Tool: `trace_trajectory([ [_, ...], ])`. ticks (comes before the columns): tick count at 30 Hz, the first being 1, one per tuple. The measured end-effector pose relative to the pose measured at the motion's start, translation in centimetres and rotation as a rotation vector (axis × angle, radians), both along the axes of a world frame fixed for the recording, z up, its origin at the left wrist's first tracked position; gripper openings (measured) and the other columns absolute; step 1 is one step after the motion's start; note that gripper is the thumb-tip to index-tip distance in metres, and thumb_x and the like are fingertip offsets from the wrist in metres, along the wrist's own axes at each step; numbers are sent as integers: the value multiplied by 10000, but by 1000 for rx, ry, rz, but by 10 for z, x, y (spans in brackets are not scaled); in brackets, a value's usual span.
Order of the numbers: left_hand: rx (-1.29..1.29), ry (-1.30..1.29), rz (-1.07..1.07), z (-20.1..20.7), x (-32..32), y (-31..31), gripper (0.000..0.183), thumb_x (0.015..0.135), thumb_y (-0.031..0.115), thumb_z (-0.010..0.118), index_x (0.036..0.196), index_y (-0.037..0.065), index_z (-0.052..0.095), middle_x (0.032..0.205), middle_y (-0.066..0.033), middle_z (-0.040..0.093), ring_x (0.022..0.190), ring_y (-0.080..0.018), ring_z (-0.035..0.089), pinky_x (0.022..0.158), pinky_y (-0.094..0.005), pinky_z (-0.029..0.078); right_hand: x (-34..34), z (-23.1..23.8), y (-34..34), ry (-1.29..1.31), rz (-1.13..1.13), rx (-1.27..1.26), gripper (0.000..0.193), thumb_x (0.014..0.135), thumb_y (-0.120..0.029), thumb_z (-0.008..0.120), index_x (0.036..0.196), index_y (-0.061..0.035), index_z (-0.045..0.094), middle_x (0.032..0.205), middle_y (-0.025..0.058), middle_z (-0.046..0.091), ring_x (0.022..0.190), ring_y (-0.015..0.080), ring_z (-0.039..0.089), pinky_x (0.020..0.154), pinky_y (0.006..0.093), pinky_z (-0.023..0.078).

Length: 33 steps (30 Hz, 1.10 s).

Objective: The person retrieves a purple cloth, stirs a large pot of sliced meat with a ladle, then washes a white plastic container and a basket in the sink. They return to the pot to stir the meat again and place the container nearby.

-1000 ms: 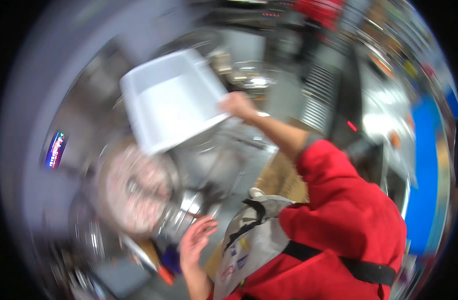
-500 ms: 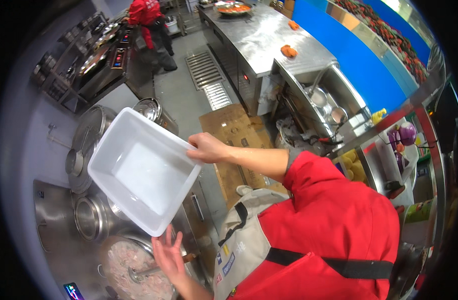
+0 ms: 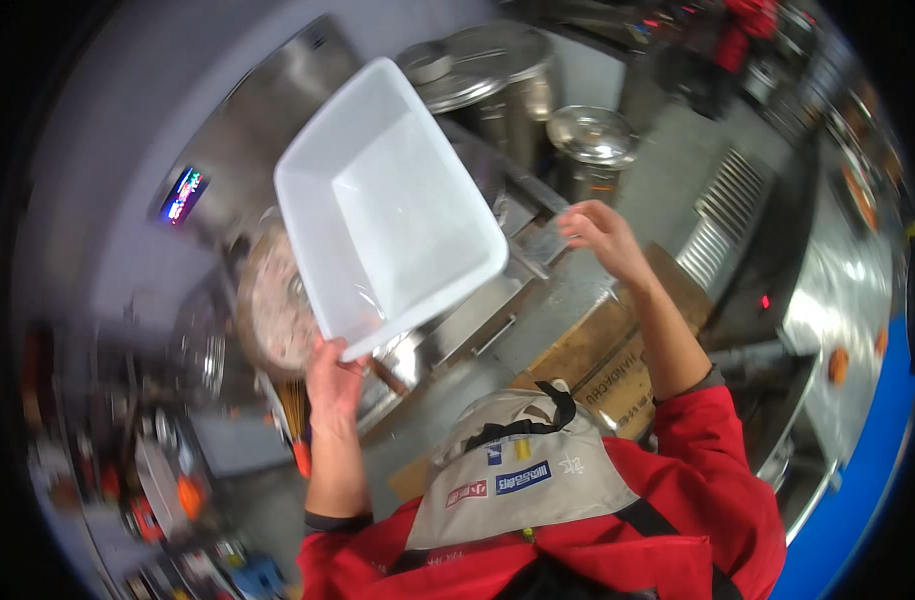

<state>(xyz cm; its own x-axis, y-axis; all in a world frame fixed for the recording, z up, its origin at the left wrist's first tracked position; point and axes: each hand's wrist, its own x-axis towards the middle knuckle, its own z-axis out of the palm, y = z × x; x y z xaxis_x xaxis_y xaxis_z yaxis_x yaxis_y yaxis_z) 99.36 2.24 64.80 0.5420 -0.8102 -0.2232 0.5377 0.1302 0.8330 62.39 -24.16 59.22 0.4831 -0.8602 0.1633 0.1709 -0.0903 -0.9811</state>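
A white rectangular plastic tub (image 3: 418,215) hangs tilted in front of me, its inside facing me and bare. My left hand (image 3: 335,380) is closed on its lower left corner. Off the tub's right side is my right hand (image 3: 606,238), holding nothing, its fingers loosely bent and a little apart. Behind and left of the tub, a round pot (image 3: 278,310) of pale pinkish food is partly hidden by it. Beside my left wrist a yellowish bundle of thin rods (image 3: 294,408) with an orange end shows, blurred.
Large lidded steel pots (image 3: 468,85) stand at the back, with a smaller lidded pot (image 3: 593,140) near my right hand. Flattened cardboard (image 3: 588,350) lies on the floor. A steel counter (image 3: 843,290) runs along the right. Another person in red (image 3: 743,40) is far right.
My view has swung left toward the pots. My right hand has let go of the tub. My left hand, open below it before, now grips its corner.
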Motion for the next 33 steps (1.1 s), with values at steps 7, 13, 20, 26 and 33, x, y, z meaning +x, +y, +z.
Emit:
trace_trajectory([
  [7, -72, -217, 566, 13, 14, 141, 551, 871, 58, 562, 1390, -73, 430, 1361, -201, 532, 1258, -360, 553, 1097, -506, 467, 71, -96, -53, 424, 392, 563, 351, 953, -287, 665, 1079, 32, 591, 826, 92, 644, 710, 143, 625, 602, 285, 524],
  [13, -51, -59, 946, -5, 25, 249, 396, 965, 39, 473, 1330, -114, 446, 1368, -210, 529, 1238, -380, 555, 1101, -538, 484, 120, -139, -35, 268, 317, 770, 157, 937, -113, 580, 840, 9, 558, 681, 91, 568, 523, 175, 544, 476, 329, 467],
  [20, -64, 51, 1097, -60, 50, 331, 428, 875, -6, 527, 1279, -131, 462, 1338, -222, 525, 1228, -401, 540, 1073, -553, 509, 104, -121, -21, 580, 169, 534, 242, 947, -210, 600, 955, 31, 617, 823, 145, 641, 636, 216, 641, 586, 340, 536],
  [26, -94, 136, 1066, -101, 85, 347, 472, 811, -11, 586, 1245, -150, 464, 1309, -221, 525, 1195, -389, 562, 1049, -531, 524, 212, -47, 77, 587, 313, -348, 404, 930, -195, 686, 1266, 10, 598, 1034, 190, 685, 933, 276, 677, 845, 352, 542],
  [33, -166, 266, 1039, -110, 105, 346, 451, 833, -38, 538, 1265, -130, 448, 1312, -218, 515, 1183, -384, 569, 1045, -510, 527, 363, -40, 193, 601, 625, 66, 370, 904, -156, 644, 1205, 31, 534, 728, 73, 597, 597, 152, 607, 541, 318, 511],
])
